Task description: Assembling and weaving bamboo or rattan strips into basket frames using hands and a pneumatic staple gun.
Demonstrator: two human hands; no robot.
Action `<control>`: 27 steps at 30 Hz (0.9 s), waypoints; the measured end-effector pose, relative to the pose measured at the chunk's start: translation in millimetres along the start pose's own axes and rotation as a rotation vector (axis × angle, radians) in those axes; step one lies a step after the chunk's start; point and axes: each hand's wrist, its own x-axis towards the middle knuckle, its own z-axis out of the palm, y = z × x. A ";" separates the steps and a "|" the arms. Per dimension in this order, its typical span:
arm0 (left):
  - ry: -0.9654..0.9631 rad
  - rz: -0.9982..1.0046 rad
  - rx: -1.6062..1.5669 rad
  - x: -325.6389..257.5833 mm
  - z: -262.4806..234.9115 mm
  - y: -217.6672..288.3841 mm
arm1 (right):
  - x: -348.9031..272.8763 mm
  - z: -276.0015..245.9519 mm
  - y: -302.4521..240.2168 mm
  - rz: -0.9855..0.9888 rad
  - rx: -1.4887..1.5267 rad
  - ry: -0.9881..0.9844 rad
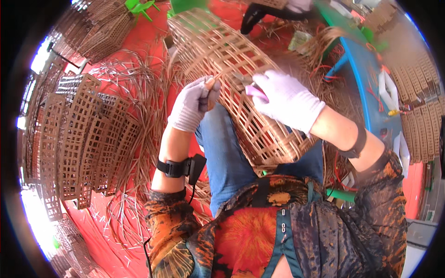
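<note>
A long brown woven wicker basket [259,125] lies across my lap, its open lattice running from my waist to the far side. My left hand [192,102], in a white knit glove, is at the basket's left edge with its fingers closed on a flat brown wicker strip [223,74]. Over the right side of the weave, my gloved right hand [285,97] grips a pink-handled hand tool [256,91]. The tool's short metal head points left toward the strip and is blurred, so its exact kind is unclear.
Stacks of woven lattice panels [85,139] stand on the left. Loose wicker strips [143,111] litter the red floor covering [104,234]. At the right is a blue-green bench [357,78], and a person's dark shoe [251,18] shows at the far side.
</note>
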 end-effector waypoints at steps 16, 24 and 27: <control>0.457 0.170 0.587 118.6 -98.0 70.7 | 151.6 5.4 2.4 -0.023 -0.274 0.104; 0.440 0.063 0.171 112.0 -72.7 86.3 | 174.7 25.5 -10.3 0.130 -0.248 0.036; 0.386 0.066 0.106 113.2 -71.9 84.1 | 176.7 30.7 -12.1 0.110 -0.264 0.019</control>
